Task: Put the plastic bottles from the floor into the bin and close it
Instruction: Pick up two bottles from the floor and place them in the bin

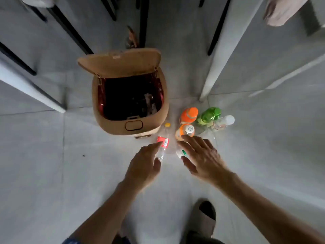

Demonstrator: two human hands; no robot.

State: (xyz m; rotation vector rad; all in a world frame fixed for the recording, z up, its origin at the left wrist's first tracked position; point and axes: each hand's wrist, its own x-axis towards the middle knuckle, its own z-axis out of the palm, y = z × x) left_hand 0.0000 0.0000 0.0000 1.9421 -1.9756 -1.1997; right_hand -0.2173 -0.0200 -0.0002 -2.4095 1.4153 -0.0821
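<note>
Clear plastic, thin-walled and likely empty: light, crushable, prone to roll. From the head view: red-label bottle (pixel 163 144) lying on the floor just before the tan bin (pixel 112 126), lid (pixel 119 61) up. Left hand (pixel 145 166) spread beside it, grip wide; right hand (pixel 200 155) open over the green-capped bottle (pixel 181 153). Best taken round mid-body. Other bottles (pixel 189 114) clustered right.
</note>
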